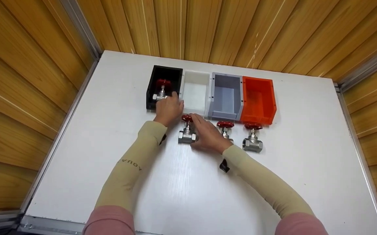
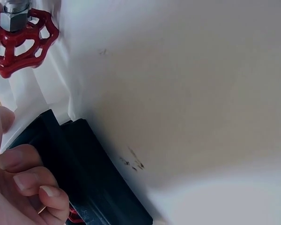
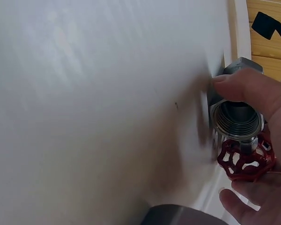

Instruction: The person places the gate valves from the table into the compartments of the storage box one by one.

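Observation:
A valve with a red handwheel and silver body (image 1: 160, 94) sits inside the black bin (image 1: 149, 94). My left hand (image 1: 169, 109) is at the front of that bin, overlapping the valve's lower end in the head view. The left wrist view has its fingers (image 2: 28, 180) loosely bent beside the bin's dark wall, thumb apart, with no object visible between them. My right hand (image 1: 209, 133) holds a second red-wheeled valve (image 1: 187, 135) in front of the white bin. Its thumb (image 3: 243, 89) lies across the metal body, with other fingers by the handwheel (image 3: 248, 161).
White (image 1: 196, 91), grey (image 1: 226, 94) and orange (image 1: 258, 99) bins stand in a row right of the black one. Two more valves, one partly behind my right hand (image 1: 225, 129) and one farther right (image 1: 253, 140), are on the white table (image 1: 188, 189). Wooden panels (image 1: 188, 29) rise behind.

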`<action>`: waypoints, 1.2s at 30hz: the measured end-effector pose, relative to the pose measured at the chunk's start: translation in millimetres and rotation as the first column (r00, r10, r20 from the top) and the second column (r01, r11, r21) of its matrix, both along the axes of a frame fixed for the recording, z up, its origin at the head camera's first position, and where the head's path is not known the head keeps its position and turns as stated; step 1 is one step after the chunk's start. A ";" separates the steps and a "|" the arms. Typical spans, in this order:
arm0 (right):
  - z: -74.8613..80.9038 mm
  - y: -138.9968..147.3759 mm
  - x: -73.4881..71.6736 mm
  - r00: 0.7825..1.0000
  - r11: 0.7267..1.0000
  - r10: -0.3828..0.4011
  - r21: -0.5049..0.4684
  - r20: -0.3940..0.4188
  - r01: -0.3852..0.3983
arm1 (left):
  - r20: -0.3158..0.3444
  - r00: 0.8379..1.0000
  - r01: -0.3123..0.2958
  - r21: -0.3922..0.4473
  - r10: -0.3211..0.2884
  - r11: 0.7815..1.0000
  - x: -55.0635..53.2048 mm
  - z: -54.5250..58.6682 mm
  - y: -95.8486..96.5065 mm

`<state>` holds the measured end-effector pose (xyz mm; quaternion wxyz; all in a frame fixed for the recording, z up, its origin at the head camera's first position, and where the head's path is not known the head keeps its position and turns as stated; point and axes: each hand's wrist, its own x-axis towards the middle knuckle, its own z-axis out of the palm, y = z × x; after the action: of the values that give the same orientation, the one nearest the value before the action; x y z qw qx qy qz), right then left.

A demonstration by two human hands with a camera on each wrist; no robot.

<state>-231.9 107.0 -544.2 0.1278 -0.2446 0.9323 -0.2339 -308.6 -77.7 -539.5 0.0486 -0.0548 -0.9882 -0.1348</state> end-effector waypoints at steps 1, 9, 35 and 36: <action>-0.4 0.5 -0.3 1.000 1.000 -0.002 -0.006 -0.003 0.002 | -0.003 1.000 0.001 -0.002 -0.001 1.000 0.2 -0.1 -0.1; -0.3 4.0 -1.6 0.997 0.999 0.033 -0.018 -0.070 -0.034 | -0.010 1.000 0.002 -0.022 -0.002 1.000 0.4 0.4 -1.3; 26.1 15.5 -8.4 0.993 0.991 0.007 -0.135 -0.121 -0.023 | -0.043 0.999 -0.010 -0.033 0.009 0.999 2.5 -2.4 -0.2; 27.6 16.0 -9.8 0.992 0.990 0.004 -0.136 -0.123 -0.021 | -0.050 0.999 -0.010 -0.036 0.008 0.999 2.6 -2.6 -0.2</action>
<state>-241.7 123.0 -516.6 0.0546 -0.2725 0.9185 -0.2812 -306.0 -77.8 -542.1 0.0727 -0.0544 -0.9892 -0.1153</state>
